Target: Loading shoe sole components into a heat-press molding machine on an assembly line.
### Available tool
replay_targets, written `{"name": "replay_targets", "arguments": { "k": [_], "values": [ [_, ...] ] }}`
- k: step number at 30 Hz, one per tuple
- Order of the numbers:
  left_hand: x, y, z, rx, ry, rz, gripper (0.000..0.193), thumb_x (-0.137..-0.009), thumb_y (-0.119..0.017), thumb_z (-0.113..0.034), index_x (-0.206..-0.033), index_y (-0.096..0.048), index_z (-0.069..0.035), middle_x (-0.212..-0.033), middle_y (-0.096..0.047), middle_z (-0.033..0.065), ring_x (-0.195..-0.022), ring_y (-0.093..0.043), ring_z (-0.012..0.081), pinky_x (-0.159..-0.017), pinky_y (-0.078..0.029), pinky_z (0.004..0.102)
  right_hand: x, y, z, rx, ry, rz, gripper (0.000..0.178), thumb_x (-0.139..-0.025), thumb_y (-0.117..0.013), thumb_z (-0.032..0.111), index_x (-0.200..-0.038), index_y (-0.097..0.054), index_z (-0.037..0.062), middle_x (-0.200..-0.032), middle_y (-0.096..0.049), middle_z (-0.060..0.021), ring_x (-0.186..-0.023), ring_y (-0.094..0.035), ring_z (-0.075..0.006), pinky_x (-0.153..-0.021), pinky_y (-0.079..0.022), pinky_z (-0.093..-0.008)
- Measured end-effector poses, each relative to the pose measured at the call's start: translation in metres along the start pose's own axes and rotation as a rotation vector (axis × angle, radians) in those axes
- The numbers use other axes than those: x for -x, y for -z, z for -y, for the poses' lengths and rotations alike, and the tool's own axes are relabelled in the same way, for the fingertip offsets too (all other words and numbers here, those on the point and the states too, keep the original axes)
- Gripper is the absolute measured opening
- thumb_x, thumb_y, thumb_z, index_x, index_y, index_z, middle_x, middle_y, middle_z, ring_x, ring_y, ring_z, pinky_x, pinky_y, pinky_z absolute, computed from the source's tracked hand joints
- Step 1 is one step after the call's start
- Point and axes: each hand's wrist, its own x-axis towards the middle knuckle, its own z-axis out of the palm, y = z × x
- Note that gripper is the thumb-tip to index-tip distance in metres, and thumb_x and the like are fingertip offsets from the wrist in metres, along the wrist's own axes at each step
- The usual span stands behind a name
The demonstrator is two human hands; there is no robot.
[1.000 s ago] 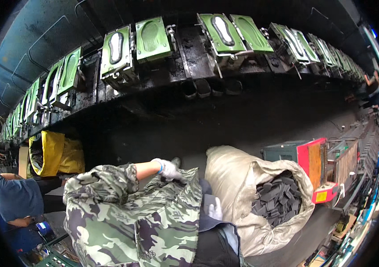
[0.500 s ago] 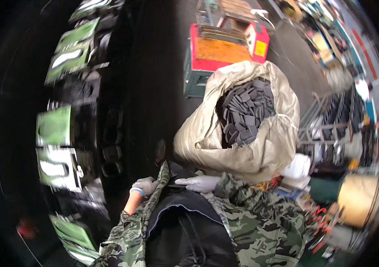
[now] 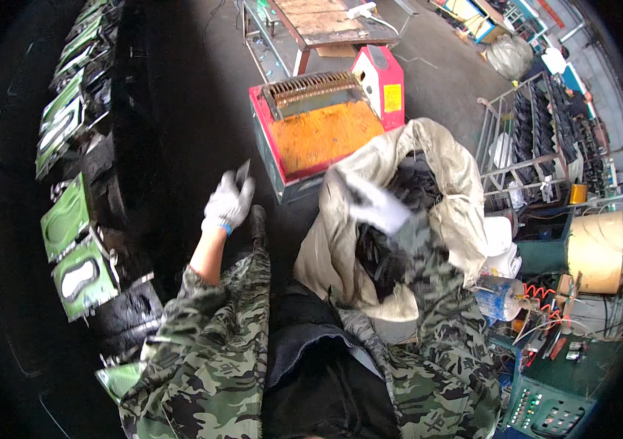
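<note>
My left hand [image 3: 229, 201], in a white knit glove with a blue cuff edge, is raised in front of me. Its fingers are closed on a thin, pointed, greyish blade-like piece [image 3: 245, 170] that sticks up past them. What the piece is exactly, I cannot tell. My right hand [image 3: 378, 209], also gloved in white, is smeared by motion over the mouth of a large cream woven sack [image 3: 316, 252]. Dark grey flat pieces [image 3: 381, 260] lie inside the sack, partly hidden by my right sleeve. Whether that hand holds anything does not show.
A red-rimmed machine [image 3: 326, 135] with an orange bed stands beyond the sack, before a wooden-topped table [image 3: 318, 22]. Green-and-black moulds [image 3: 84, 274] line the left side. Metal racks [image 3: 516, 161], a blue-tinted bottle [image 3: 498, 298] and a green cabinet [image 3: 553, 395] stand right.
My left hand has moved up and away from my jacket front. My right hand has left my waist and reached over the sack. The view has shifted, and the sack's mouth is now narrower.
</note>
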Motion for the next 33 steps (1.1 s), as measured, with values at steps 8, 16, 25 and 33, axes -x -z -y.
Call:
{"name": "replay_targets", "arguments": {
  "k": [8, 16, 25, 33],
  "values": [
    [-0.266, -0.063, -0.111, -0.15, -0.207, -0.111, 0.057, -0.095, -0.049, -0.05, -0.134, -0.045, -0.009, -0.114, -0.06, 0.031, -0.095, -0.065, 0.0464, -0.083, -0.052, 0.0538, -0.307, 0.104, -0.023, 1.037, -0.193, -0.48, 0.071, -0.079, -0.072, 0.039, -0.141, -0.049, 0.0158, -0.118, -0.06, -0.0246, -0.109, -0.059, -0.0407, -0.093, -0.048, -0.0488],
    [-0.327, -0.136, -0.136, -0.352, -0.132, 0.038, 0.063, -0.092, -0.054, -0.046, -0.139, -0.044, -0.007, -0.119, -0.06, 0.025, -0.108, -0.063, 0.0384, -0.088, -0.052, 0.0485, -0.381, 0.114, -0.071, 1.288, -0.289, -0.379, 0.057, -0.08, -0.07, 0.035, -0.134, -0.056, 0.0185, -0.125, -0.047, -0.0174, -0.101, -0.06, -0.0402, -0.086, -0.051, -0.0511],
    [-0.304, -0.132, -0.143, -0.29, -0.007, 0.047, 0.055, -0.087, -0.062, -0.045, -0.122, -0.058, -0.003, -0.106, -0.066, 0.0278, -0.101, -0.066, 0.0406, -0.088, -0.053, 0.0492, -0.36, 0.11, -0.062, 1.099, -0.267, -0.202, 0.056, -0.073, -0.075, 0.033, -0.125, -0.062, 0.0174, -0.121, -0.049, -0.0205, -0.108, -0.059, -0.0403, -0.093, -0.05, -0.0476],
    [-0.189, -0.064, -0.104, 0.637, -0.001, 0.447, 0.054, -0.094, -0.052, -0.047, -0.13, -0.055, -0.007, -0.1, -0.068, 0.013, -0.08, -0.066, 0.0211, -0.067, -0.055, 0.036, -0.263, 0.106, -0.047, -0.388, -0.136, -0.085, 0.047, -0.091, -0.059, 0.015, -0.137, -0.053, 0.0065, -0.123, -0.06, -0.0145, -0.107, -0.062, -0.0324, -0.078, -0.053, -0.0339]
  ]
}}
